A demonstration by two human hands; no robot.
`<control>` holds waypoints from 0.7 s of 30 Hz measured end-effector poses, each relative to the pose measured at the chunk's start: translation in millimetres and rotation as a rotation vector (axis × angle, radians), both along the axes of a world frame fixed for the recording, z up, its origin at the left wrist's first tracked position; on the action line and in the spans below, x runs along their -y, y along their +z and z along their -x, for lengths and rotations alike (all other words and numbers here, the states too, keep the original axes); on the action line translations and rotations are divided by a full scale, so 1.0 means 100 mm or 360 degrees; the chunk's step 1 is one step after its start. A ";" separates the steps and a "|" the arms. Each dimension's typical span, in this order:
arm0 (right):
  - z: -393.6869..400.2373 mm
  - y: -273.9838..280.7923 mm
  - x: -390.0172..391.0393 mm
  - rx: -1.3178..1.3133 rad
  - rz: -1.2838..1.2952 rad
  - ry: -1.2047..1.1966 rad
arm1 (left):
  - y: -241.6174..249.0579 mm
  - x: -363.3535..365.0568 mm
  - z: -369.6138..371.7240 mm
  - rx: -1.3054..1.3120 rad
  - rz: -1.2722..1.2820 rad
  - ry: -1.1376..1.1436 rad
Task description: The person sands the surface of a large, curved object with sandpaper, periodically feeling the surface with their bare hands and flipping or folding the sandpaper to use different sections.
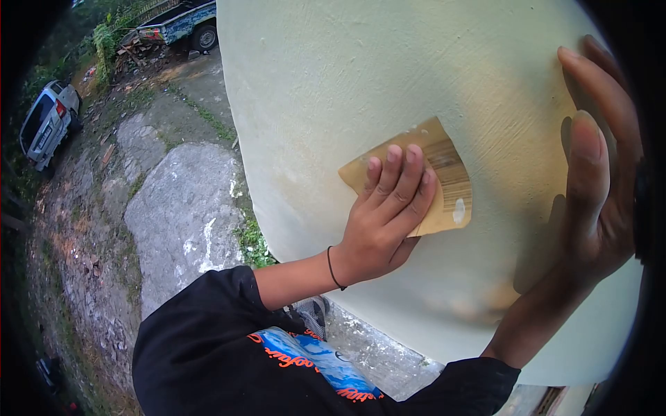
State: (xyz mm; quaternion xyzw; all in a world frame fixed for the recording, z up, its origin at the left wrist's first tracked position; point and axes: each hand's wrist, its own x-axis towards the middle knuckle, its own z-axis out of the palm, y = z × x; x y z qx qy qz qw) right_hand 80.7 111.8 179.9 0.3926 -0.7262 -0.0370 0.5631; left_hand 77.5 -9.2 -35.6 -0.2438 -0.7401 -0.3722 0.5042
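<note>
Fingers pressed together, my left hand (390,218) holds a tan, curved sheet (451,173) flat against the pale wall (312,76). Brown streaks and a white spot mark the sheet's right part. The left thumb is mostly hidden below the hand. A thin dark band circles the left wrist. At the right edge, my right hand (600,180) has its fingers apart and holds nothing; its fingertips are at the wall, casting shadows on it. The wall's surface is rough, with fine scratches and yellowish patches.
Rough concrete ground (184,215) with weeds lies left of the wall. A silver car (50,125) stands at the far left, and a blue truck bed (184,26) at the top left. Rubble is near the truck. A concrete ledge (368,347) runs along the wall's foot.
</note>
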 end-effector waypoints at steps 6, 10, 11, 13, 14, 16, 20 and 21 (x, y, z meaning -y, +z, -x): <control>0.02 0.04 -0.07 -0.0059 -0.0148 -0.0073 | 0.26 0.49 0.34 -0.0122 -0.0427 0.0225; 0.01 0.16 -0.09 -0.0161 -0.0366 -0.0039 | 0.42 0.33 0.38 -0.0210 -0.0428 0.0236; 0.02 0.13 -0.07 -0.0169 -0.0352 -0.0042 | 0.29 0.15 0.26 -0.0176 -0.0304 0.0215; 0.02 0.05 -0.01 -0.0037 -0.0153 0.0126 | 0.05 -0.05 -0.02 0.0015 -0.0061 0.0022; 0.02 0.06 -0.02 -0.0038 -0.0164 0.0128 | -0.07 -0.05 -0.05 0.0046 0.0025 0.0053; 0.02 0.11 -0.08 -0.0077 -0.0302 -0.0002 | -0.09 0.13 0.09 -0.0025 -0.0004 0.0175; 0.01 0.13 -0.12 -0.0068 -0.0325 -0.0136 | 0.35 0.58 0.43 -0.0133 -0.0298 0.0391; -0.02 0.12 -0.08 -0.0080 -0.0346 -0.0124 | 0.44 0.63 0.49 -0.0175 -0.0405 0.0378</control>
